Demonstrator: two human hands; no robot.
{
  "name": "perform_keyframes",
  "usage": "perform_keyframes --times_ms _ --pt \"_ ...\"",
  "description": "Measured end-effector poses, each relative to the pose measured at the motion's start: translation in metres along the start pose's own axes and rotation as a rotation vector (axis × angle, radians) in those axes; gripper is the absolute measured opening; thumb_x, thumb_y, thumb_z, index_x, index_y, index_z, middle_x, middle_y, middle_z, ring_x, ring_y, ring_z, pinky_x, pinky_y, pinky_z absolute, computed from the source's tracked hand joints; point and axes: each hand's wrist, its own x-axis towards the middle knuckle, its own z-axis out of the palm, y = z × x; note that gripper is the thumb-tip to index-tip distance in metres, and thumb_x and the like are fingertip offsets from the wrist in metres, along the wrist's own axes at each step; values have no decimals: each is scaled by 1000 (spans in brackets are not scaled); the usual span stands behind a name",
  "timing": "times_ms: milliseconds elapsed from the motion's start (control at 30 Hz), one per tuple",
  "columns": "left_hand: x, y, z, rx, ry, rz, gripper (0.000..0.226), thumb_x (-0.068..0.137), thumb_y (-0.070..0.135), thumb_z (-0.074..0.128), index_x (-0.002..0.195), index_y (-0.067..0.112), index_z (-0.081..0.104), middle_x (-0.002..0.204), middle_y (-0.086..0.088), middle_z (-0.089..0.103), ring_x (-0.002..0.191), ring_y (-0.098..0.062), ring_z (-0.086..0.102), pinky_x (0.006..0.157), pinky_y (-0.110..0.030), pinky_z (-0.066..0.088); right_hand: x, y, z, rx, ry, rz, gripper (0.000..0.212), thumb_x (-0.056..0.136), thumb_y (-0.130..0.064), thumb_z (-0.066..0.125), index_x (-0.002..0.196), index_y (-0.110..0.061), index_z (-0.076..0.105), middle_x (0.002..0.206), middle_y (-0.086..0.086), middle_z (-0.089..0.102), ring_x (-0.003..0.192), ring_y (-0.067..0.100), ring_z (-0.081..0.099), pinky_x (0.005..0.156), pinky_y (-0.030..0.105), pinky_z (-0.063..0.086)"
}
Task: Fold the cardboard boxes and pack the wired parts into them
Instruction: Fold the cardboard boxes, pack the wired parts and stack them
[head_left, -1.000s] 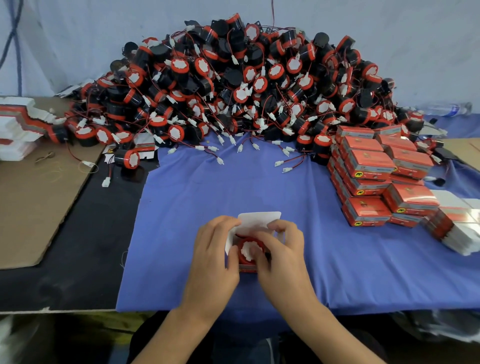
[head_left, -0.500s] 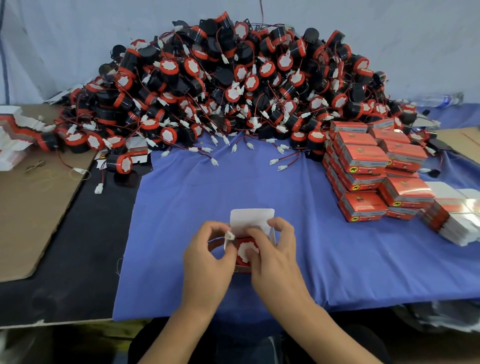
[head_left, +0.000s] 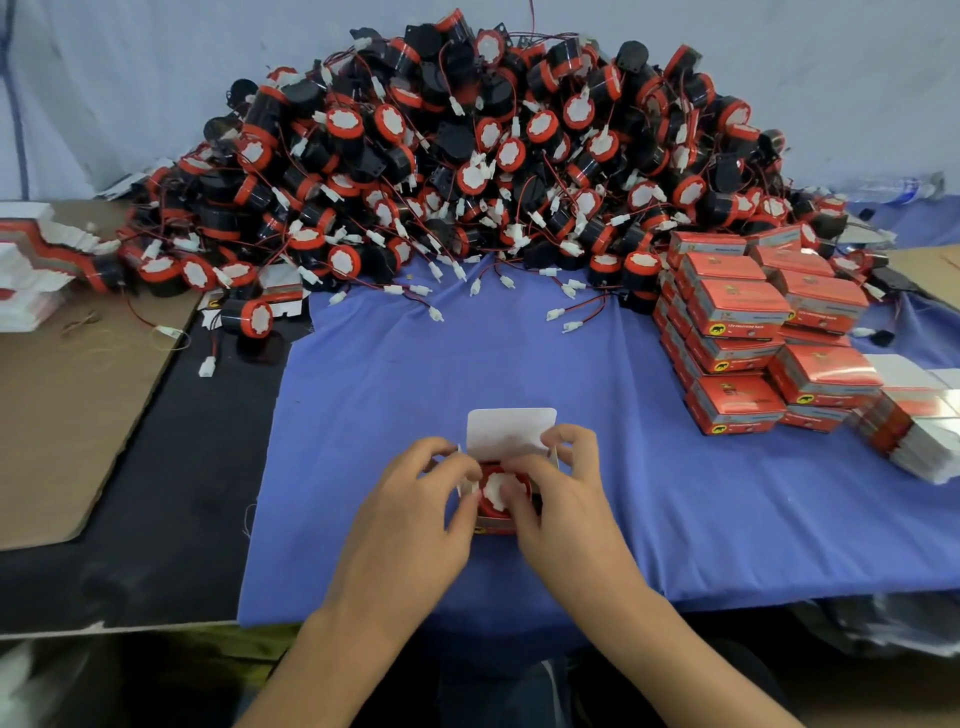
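- left grip (head_left: 410, 514) curls round the left side of the open cardboard box (head_left: 511, 431), at 6 o'clock on the counter (head_left: 415, 374).
- right grip (head_left: 561, 499) curls round its right side, thumb on the wired part (head_left: 492, 487) inside.
- pile of parts (head_left: 467, 156) at 12 o'clock, packed boxes (head_left: 753, 332) at 2 o'clock.
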Motion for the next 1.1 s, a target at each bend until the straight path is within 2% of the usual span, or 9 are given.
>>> perform_keyframes --times_ms 133,367,467,533,700,833,900,1000,1100 --pt "4 11 0 151 -41 -23 4 94 29 65 94 29 68 114 14 55 106 -14 56 73 -33 55 -1 -1 -1 10 30 14 22 98 -10 60 100 -29 70 128 -20 22 110 -3 55 79 18 54" --pt "13 10 -4 327 -198 27 25 103 33 44 87 25 59 92 10 46 94 -15 50 67 -32 47 -2 1 1 6 85 42 13 98 -13 61 97 -25 66 127 -15 26 104 -7 54 75 17 52" --pt "23 7 2 105 -255 -128 11 97 22 54 92 25 63 97 12 51 89 -10 52 68 -21 45 -3 1 3 34 116 61 15 96 -13 65 102 -26 60 129 -9 32 110 -20 45 73 7 49" --pt "23 9 8 -108 -188 -313 20 90 16 63 99 33 57 100 13 57 82 -8 55 60 -16 40 -5 2 3 95 167 109 32 92 -18 72 109 -33 50 126 -10 39 108 -26 41 75 1 43" --pt "13 28 34 -678 184 -616 57 76 -1 73 99 41 41 98 11 61 82 -14 64 64 -40 56 -6 5 4 310 218 257 63 82 -33 82 108 -60 31 108 -41 52 100 -17 57 70 2 44" --pt "3 31 43 -629 253 -474 59 83 -2 66 106 46 40 102 22 63 83 -4 65 63 -23 52 -10 14 12 348 248 267 36 86 -39 80 96 -43 47 97 -25 65 85 -7 67 62 8 47" --pt "-6 26 44 -617 243 -382 39 88 14 65 105 45 50 103 25 66 84 -4 68 66 -20 54 -14 18 15 342 256 251 23 89 -50 72 91 -35 54 89 -14 68 81 0 69 61 9 47" --pt "-13 15 42 -668 229 -324 15 96 35 54 99 39 68 103 18 73 95 -5 70 75 -16 54 -18 21 14 347 244 201 34 95 -61 52 91 -29 61 90 -10 70 85 6 69 67 12 48" --pt "-6 3 40 -553 203 -273 12 97 29 68 86 29 72 101 20 70 95 -2 67 77 -13 51 -20 24 12 443 170 131 45 102 -59 38 91 -23 62 86 -6 68 79 8 63 70 23 49"
